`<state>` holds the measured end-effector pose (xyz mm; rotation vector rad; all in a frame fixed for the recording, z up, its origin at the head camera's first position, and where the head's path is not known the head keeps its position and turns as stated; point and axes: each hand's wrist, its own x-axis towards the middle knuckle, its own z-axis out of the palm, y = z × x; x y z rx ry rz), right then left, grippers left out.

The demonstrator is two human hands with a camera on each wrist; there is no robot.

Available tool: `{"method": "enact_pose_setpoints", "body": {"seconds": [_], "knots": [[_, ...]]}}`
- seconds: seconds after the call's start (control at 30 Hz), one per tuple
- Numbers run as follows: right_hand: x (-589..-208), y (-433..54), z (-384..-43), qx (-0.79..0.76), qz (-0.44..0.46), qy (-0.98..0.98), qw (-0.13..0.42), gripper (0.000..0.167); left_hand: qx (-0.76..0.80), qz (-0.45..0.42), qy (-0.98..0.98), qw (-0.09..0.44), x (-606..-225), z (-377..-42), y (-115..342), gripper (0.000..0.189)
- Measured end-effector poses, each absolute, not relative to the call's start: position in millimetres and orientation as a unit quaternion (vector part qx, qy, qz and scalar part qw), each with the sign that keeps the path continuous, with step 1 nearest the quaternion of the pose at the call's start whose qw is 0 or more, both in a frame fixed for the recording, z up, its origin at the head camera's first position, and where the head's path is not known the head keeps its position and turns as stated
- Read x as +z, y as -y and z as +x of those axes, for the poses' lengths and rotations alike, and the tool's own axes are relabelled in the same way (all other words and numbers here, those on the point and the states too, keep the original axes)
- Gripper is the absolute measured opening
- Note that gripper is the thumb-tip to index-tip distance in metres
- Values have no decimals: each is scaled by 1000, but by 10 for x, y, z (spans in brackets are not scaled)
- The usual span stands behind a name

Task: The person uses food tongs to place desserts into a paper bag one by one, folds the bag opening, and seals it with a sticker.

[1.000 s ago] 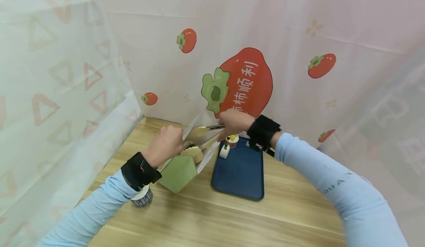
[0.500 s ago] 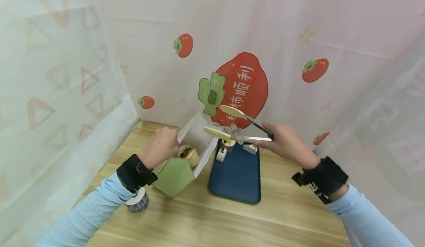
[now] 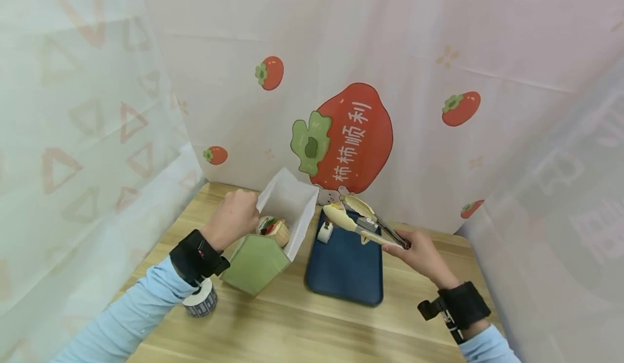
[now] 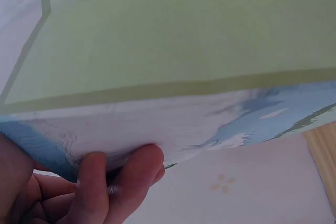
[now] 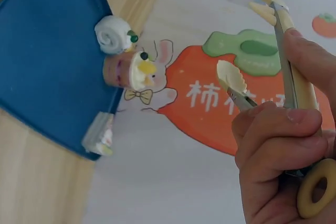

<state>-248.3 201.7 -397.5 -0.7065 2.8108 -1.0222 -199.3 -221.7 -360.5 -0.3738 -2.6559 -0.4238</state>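
Note:
My left hand pinches the edge of a green paper bag, its fingers bent against the bag's side in the left wrist view. The bag tilts open, showing its white inside and a small tart with red and green on it. My right hand grips a pair of tongs with cream-coloured tips. Those tips stand apart over the back of the blue tray, with nothing between them. On the tray sit a white cake roll, a cup dessert and a cake slice.
Near my left forearm stands a round thing with a white top and blue-patterned side. A printed curtain rises behind the wooden table, with more sheeting at both sides.
The tongs have come out of the bag and moved right, then lower, over the back of the tray. My left hand has kept its hold on the bag.

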Motion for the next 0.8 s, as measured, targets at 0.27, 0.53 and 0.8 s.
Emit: {"method": "enact_pose_setpoints", "body": {"seconds": [0.27,0.53,0.8], "knots": [[-4594,-1951,-2499,-323,-149,-934,37,35,-154,-117,962,194,-3625,-2015,2230,23],[-5244,-1392,-2528,-295,-101,-950,16,32,-162,-115,964,176,-3632,-2007,2243,31],[-5453,-1102,-2473,-279,-46,-959,-24,38,-133,-130,962,199,-3640,-2019,2246,31]]}}
